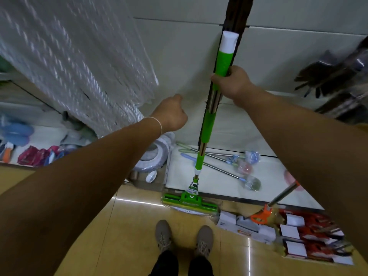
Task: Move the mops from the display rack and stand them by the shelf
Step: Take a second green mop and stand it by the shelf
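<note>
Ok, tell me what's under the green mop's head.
The green mop head rests on tan floor tiles, its right end beside white boxes. What lies directly beneath it is covered.

A glossy tan tiled floor (123,226) reflects overhead light; pale grey wall panels (185,62) rise behind a low white shelf (225,184) along its base.

Long-handled brushes (223,164) are lying on the white ledge at three o'clock from a wrapped toilet seat (151,156).
</note>
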Demonstrator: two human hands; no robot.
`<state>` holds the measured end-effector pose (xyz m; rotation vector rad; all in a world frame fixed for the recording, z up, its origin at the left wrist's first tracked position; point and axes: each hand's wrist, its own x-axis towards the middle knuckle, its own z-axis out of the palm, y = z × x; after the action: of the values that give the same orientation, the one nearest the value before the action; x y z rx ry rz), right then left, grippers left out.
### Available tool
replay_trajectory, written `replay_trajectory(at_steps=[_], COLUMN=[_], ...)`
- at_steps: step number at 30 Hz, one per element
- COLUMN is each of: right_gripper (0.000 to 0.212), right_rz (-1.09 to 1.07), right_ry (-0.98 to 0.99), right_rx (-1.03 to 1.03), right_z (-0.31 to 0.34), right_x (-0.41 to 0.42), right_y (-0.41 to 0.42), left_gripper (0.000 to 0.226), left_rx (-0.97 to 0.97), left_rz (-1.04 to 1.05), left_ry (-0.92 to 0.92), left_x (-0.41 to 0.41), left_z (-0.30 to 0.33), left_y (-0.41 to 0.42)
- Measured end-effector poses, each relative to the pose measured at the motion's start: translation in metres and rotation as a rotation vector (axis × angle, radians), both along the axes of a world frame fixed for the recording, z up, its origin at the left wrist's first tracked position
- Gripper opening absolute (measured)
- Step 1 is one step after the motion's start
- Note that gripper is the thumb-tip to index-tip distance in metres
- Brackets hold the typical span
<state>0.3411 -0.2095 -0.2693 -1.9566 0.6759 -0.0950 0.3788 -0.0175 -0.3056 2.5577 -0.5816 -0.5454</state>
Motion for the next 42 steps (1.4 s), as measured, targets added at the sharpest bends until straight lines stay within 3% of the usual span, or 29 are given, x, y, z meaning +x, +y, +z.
replay_trajectory(at_steps=[16,24,29,32,36,42], right_gripper=[0.028,0.029,0.027,0.026,0.025,0.024], right_rz=[0.112,0.194,0.216,0.204,0.175,0.105], right_ry=[-0.103,-0.13,-0.162,-0.163,-0.165,-0.157], right_rx=[-0.052,-0.042,-0.045,-0.051,-0.048,0.005], right_z=[-0.014,-0.001,0.006,0.012,0.016,0.027], right_x=[-0.047,-0.093,-0.128,-0.146,-0.17,-0.201], right_y=[0.027,0.044,0.065,0.073,0.086,0.122], left_gripper=[0.049,0.051,0.017,0.027,0.014,0.016], left_rx=[0.125,0.048,-0.142,-0.195,-0.257,-0.282], left_rz=[-0.123,-0.158,-0.159,-0.21,-0.212,-0.358], left_ry=[0.13,0.181,0.169,0.144,0.149,0.2], left_x=[-0.04,-0.086,-0.116,-0.128,-0.144,-0.152], left_z=[-0.021,-0.012,-0.016,-0.022,-0.032,-0.016], left_y=[0.001,0.003,0.009,0.015,0.025,0.046])
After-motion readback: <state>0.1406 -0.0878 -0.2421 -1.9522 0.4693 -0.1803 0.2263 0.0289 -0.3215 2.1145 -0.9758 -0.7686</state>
